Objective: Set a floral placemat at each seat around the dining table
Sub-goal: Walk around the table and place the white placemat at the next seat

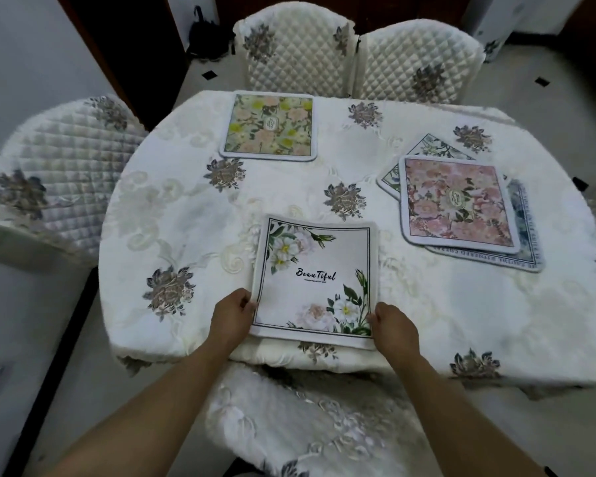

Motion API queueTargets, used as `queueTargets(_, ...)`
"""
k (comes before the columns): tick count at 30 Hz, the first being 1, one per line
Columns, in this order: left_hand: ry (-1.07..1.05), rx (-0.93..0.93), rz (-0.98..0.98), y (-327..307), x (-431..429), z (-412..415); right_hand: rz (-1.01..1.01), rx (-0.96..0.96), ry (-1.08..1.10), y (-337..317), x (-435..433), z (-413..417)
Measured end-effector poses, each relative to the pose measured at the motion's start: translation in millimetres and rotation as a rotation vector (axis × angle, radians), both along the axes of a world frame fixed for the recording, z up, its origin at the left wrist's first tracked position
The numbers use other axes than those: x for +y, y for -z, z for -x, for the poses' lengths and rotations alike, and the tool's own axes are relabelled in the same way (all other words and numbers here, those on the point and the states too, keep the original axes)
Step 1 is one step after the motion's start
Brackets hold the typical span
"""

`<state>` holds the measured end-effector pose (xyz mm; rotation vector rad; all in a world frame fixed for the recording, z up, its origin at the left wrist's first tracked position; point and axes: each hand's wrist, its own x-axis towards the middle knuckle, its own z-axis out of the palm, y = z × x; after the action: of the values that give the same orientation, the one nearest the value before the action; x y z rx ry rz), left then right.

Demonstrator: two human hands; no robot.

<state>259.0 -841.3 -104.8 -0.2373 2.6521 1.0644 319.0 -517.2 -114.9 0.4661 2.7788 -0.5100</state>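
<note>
A white placemat with flowers and the word "Beautiful" [315,280] lies flat at the table's near edge. My left hand [233,313] pinches its near left corner and my right hand [393,325] pinches its near right corner. A green and pink floral placemat [269,125] lies at the far side in front of a chair. On the right, a pink floral placemat [458,201] tops a loose stack, with a white-green mat [430,148] and a blue-edged mat [527,232] showing beneath it.
The oval table [186,218] wears a cream embroidered cloth. Two quilted chairs [296,53] [417,63] stand at the far side, another [52,173] at the left, and a padded seat [307,425] lies below my arms.
</note>
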Motion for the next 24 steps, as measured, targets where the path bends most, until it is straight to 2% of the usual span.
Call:
queueTargets(7, 0.007, -0.001, -0.006, 12.5, -2.2, -5.2, 0.042, 0.057, 0.046, 8.8, -6.0, -5.3)
queueTargets(24, -0.012, 0.0, 0.031, 21.7, -0.6, -8.1, 0.06, 0.062, 0.09, 14.0, -6.1, -5.7)
